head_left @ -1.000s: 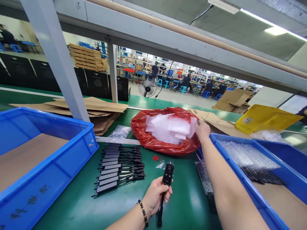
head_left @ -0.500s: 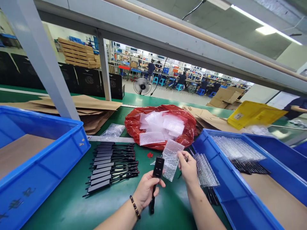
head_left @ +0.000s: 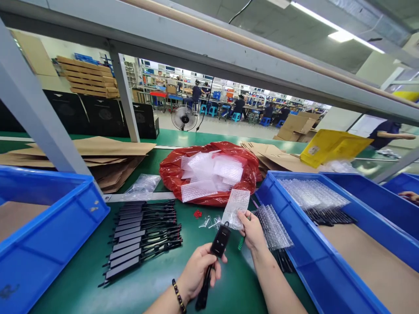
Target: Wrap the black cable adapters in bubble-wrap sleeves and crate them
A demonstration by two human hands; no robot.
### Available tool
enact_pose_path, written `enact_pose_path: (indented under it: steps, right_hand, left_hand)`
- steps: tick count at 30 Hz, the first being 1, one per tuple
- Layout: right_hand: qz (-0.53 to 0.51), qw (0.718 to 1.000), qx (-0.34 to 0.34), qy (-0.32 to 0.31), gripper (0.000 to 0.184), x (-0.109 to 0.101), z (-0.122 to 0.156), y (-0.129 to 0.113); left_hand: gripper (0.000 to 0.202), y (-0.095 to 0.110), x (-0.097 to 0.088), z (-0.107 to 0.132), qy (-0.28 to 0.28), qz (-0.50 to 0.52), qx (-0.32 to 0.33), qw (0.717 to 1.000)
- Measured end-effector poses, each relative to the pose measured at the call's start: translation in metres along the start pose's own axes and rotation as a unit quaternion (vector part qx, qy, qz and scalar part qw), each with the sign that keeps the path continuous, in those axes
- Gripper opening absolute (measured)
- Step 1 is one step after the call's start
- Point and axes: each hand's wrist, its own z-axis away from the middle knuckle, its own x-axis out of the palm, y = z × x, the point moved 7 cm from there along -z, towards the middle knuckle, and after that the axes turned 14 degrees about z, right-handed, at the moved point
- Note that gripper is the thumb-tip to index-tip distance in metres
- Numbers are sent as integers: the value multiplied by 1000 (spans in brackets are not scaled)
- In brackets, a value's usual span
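Observation:
My left hand (head_left: 200,271) is closed around a small black remote-like device (head_left: 220,240) with buttons on its face and a dark cable or strap hanging below. In my right hand (head_left: 252,230) a clear bubble-wrap bag (head_left: 235,205) is pinched by its side. The bag's lower edge is at the looped top end of the device; whether the loop is inside it I cannot tell. A green coiled cord (head_left: 241,243) shows beside my right hand. To the left lies a row of similar black devices (head_left: 126,246) with cables. Bubble-wrapped pieces (head_left: 274,226) lie right of my right hand.
A red plastic bag (head_left: 170,174) holding bubble-wrap bags stands ahead. Blue bins flank the green table, the left bin (head_left: 65,218) and the right bin (head_left: 294,244), which holds wrapped pieces. Small red parts (head_left: 197,213) lie near the middle. A person's arm (head_left: 401,136) shows far right.
The bubble-wrap bag has come against the top of the device, whose loop now shows. Small clear pieces on the table have come into sight. The whole view has shifted, moving the scene leftward.

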Motion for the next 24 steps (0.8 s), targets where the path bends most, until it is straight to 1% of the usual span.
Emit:
enact_pose_path:
  steps: [3, 5, 6, 8, 10, 11, 12, 14, 18, 21, 22, 23, 24]
  right_hand:
    - [-23, 999, -12, 29, 45, -4, 0, -1]
    - [-13, 1000, -18, 21, 46, -1, 3, -1]
    - [2, 1000, -26, 6, 46, 3, 5, -2]
    - [59, 996, -57, -45, 45, 12, 10, -6]
    - [128, 981, -99, -108, 44, 22, 15, -11]
    - [156, 971, -116, -137, 45, 26, 18, -13]
    - [174, 963, -129, -162, 46, 29, 20, -14]
    - [190, 949, -139, -209, 46, 34, 24, -16]
    - [210, 920, -122, -307, 44, 42, 34, -14]
    - [210, 890, -116, -387, 44, 48, 43, -13]
    - [207, 887, -113, -398, 44, 48, 44, -13]
    - [203, 890, -107, -394, 44, 48, 44, -13]
    - [198, 899, -99, -377, 43, 46, 42, -12]
  left_hand:
    - [13, -9, 4, 0, -36, -6, -34, 999]
    - [17, -12, 4, 0, -45, -8, -42, 998]
    - [23, -12, 4, 0, -46, -7, -41, 998]
    - [44, -11, 0, -1, -39, 5, -30, 999]
    - [68, -9, -3, -1, -30, 20, -15, 999]
    - [77, -8, -5, -1, -27, 27, -8, 999]
    - [82, -7, -6, -1, -26, 30, -2, 999]
    - [87, -5, -6, -1, -21, 29, 9, 999]
    - [82, 1, -6, -1, -4, 25, 37, 999]
    - [67, 3, -4, -2, -6, 22, 45, 999]
    - [58, 2, -4, -2, -7, 19, 45, 999]
    - [49, 2, -4, -2, -7, 14, 44, 999]
    - [42, 2, -4, -3, -4, 8, 44, 999]
